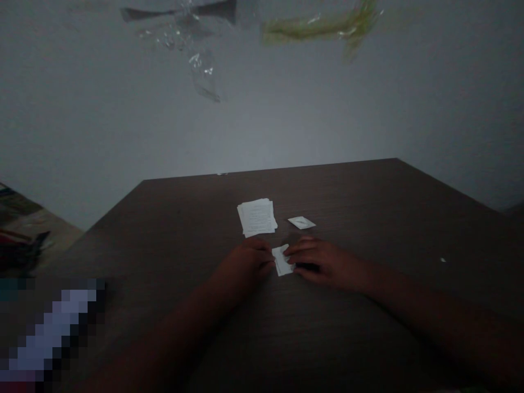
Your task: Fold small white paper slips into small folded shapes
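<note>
While the left hand (pixel 249 259) pinches the small paper (pixel 280 262) just near-right of the paper stack (pixel 258 217), folding seems underway.
Right hand (pixel 325 263), half-curled, touches it, grip unclear; creasing next would call for aligned edges.

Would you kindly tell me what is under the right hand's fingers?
Under the fingers of the right hand is part of a small white paper, its left side mostly showing. The part beneath them is covered, so I cannot see it.
</note>
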`<state>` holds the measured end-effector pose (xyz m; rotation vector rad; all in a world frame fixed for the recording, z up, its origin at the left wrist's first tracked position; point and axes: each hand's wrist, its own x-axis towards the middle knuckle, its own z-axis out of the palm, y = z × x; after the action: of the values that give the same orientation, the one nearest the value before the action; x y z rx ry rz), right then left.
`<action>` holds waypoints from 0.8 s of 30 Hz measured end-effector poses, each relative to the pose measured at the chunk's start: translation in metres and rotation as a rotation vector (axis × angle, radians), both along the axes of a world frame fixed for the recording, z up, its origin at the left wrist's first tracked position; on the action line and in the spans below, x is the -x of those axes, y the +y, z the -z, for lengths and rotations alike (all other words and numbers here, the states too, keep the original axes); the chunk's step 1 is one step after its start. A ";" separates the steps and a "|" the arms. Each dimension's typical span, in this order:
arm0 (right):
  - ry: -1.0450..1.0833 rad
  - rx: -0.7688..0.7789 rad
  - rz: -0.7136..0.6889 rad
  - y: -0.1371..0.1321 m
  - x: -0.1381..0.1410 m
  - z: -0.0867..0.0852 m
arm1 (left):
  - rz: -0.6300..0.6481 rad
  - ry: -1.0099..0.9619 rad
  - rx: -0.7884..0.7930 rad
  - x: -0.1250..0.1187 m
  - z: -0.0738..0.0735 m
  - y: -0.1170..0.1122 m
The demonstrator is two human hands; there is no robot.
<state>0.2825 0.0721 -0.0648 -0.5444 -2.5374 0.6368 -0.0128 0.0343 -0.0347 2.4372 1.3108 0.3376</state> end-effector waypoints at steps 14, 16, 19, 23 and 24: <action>-0.003 -0.005 0.007 -0.001 0.001 -0.003 | 0.050 0.024 0.029 0.001 0.002 -0.001; 0.003 -0.015 0.005 -0.002 0.000 -0.004 | 0.071 0.009 0.026 0.002 0.004 0.000; 0.006 -0.037 -0.004 -0.001 -0.001 -0.004 | 0.107 -0.022 0.012 0.004 0.007 0.000; 0.003 -0.051 0.002 -0.001 -0.001 -0.003 | 0.097 -0.027 0.001 0.005 0.009 -0.001; 0.003 -0.050 0.004 -0.001 -0.001 -0.003 | 0.093 -0.024 0.004 0.004 0.009 -0.001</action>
<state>0.2834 0.0707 -0.0619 -0.5304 -2.5415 0.5704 -0.0172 0.0331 -0.0434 2.4730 1.1826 0.3383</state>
